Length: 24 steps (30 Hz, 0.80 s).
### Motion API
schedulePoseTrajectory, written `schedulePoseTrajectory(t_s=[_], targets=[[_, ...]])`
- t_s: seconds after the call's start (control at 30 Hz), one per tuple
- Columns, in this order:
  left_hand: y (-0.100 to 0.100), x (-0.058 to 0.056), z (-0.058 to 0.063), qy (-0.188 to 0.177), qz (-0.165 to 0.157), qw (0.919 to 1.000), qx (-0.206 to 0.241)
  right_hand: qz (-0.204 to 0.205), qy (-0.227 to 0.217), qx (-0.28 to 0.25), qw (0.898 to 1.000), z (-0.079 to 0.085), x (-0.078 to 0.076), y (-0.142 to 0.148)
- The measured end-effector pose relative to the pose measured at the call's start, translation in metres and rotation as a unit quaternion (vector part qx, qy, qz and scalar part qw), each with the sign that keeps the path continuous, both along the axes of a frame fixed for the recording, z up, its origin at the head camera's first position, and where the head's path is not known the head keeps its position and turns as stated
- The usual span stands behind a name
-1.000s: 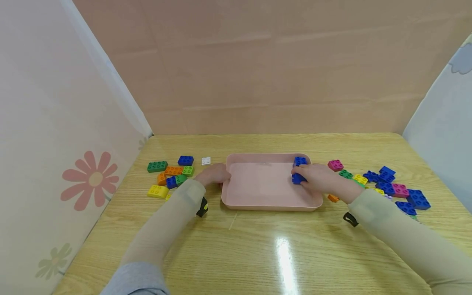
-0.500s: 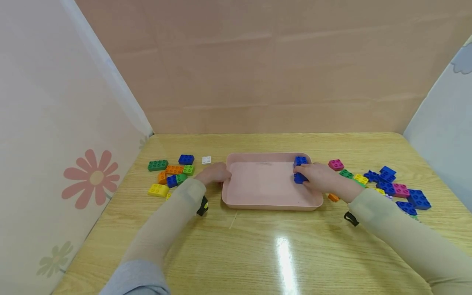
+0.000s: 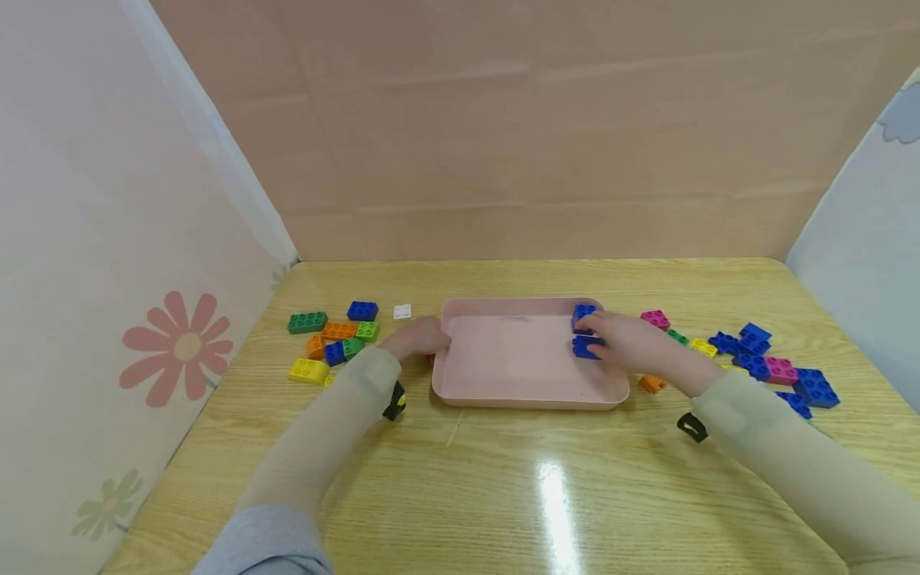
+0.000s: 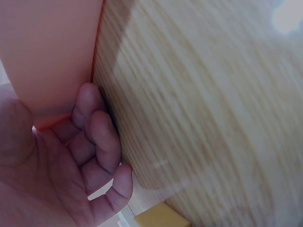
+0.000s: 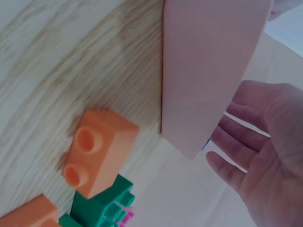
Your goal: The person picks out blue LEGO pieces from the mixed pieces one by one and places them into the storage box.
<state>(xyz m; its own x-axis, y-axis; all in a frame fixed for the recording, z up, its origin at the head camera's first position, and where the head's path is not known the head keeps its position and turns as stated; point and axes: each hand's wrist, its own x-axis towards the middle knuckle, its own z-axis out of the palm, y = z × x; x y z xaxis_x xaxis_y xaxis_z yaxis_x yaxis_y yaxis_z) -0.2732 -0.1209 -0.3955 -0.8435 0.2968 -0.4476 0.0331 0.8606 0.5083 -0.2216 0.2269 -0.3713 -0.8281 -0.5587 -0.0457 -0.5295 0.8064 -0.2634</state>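
My left hand (image 3: 419,338) grips the left end of the pink tray (image 3: 503,403). In the left wrist view its fingers (image 4: 106,142) curl against the tray's outer wall. Inside the tray's right end lie two blue bricks, a far blue brick (image 3: 582,314) by the back corner and a near blue brick (image 3: 585,346) just in front of it. Over them reaches my right hand (image 3: 632,343), its fingers spread, with fingertips at the far brick and thumb at the near one. In the right wrist view, the tray wall (image 5: 208,71) hides both bricks almost wholly and the fingertips partly.
Left of the tray lie several loose bricks, among them a green brick (image 3: 307,323), a yellow brick (image 3: 308,370) and a white brick (image 3: 402,311). On the right are an orange brick (image 3: 652,383), a pink brick (image 3: 655,319) and several blue ones. A wall (image 3: 532,160) stands behind the table.
My right hand has loosened from the near blue brick and shifted slightly right, so more of that brick shows. The left hand and tray stay in place.
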Motion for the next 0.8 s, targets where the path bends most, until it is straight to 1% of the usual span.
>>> schedulePoseTrajectory(t_s=[0.17, 0.37, 0.53, 0.8], targets=[[0.000, 0.000, -0.001, -0.002, 0.005, 1.0000, 0.001, -0.007, 0.024, -0.030, 0.999, 0.006, 0.005, 0.008], [0.001, 0.002, 0.000, 0.003, 0.006, 0.9999, -0.014, -0.016, 0.067, -0.061, 0.996, 0.006, 0.012, 0.025], [0.002, 0.003, 0.002, 0.007, 0.005, 0.9996, -0.028, -0.043, 0.070, -0.068, 0.994, 0.009, 0.021, 0.041], [0.003, 0.005, 0.003, 0.008, 0.010, 0.9995, -0.028, -0.099, 0.060, -0.079, 0.990, 0.016, 0.033, 0.068]])
